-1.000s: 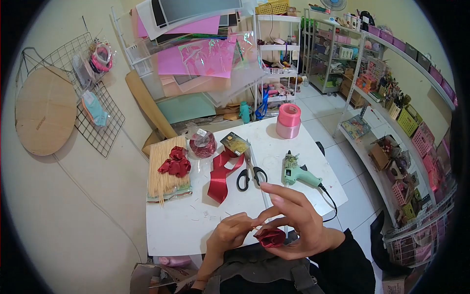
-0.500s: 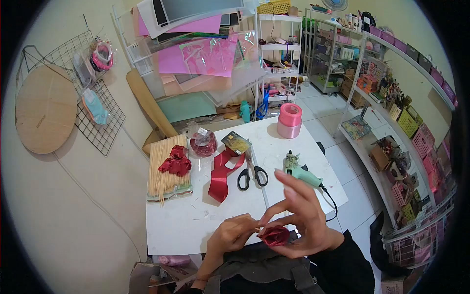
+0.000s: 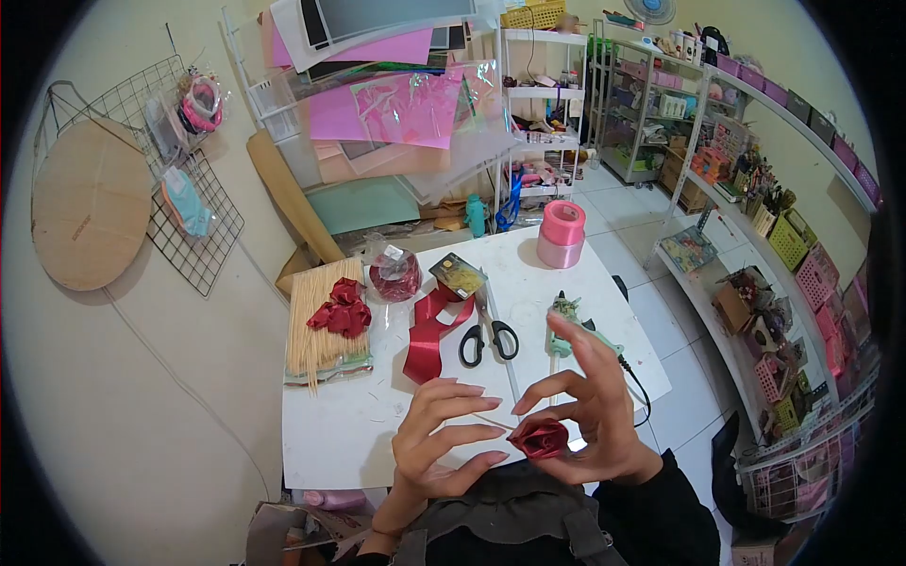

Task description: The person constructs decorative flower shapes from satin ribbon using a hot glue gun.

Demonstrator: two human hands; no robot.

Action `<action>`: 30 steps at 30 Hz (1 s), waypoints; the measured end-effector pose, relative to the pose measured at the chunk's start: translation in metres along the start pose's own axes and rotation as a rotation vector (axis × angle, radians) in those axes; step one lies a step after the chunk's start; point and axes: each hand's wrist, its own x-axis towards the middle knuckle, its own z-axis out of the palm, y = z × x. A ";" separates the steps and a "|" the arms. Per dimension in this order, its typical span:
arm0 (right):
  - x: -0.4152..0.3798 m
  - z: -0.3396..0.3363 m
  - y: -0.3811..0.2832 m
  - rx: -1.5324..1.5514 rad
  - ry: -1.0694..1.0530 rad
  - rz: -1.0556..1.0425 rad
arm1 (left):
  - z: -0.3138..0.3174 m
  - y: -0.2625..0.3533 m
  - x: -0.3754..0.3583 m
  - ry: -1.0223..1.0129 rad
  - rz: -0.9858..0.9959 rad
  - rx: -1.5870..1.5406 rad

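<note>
A dark red satin ribbon rose (image 3: pixel 541 439) sits between the thumb and fingers of my right hand (image 3: pixel 604 429), its folded opening facing me. From its left side a thin pale stick (image 3: pixel 491 421) points toward my left hand (image 3: pixel 442 437). That hand is open, fingers spread and curved, left of the rose. Beyond both hands lie black-handled scissors (image 3: pixel 488 341) and a loose length of red ribbon (image 3: pixel 427 344). Several more red ribbon pieces (image 3: pixel 342 309) rest on a bundle of wooden skewers (image 3: pixel 307 330).
On the white table (image 3: pixel 349 443), a green glue gun (image 3: pixel 585 340) with a black cord lies at the right. Pink ribbon rolls (image 3: pixel 562 233), a wrapped red roll (image 3: pixel 394 274) and a black-and-yellow packet (image 3: pixel 459 275) stand farther back. Metal shelves (image 3: pixel 698 255) line the right side.
My left hand has let go near the rose's base and opened, its fingers spreading. My right hand has shifted slightly right and up with the rose, and the stick now shows.
</note>
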 end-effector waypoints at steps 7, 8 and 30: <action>0.005 0.005 0.001 -0.179 -0.183 -0.195 | 0.000 -0.009 -0.007 0.039 0.094 0.038; 0.006 0.005 0.001 -0.178 -0.183 -0.194 | 0.000 -0.010 -0.008 0.038 0.093 0.038; 0.016 0.011 -0.011 -0.168 -0.322 -0.290 | 0.003 -0.016 -0.019 0.233 0.126 0.000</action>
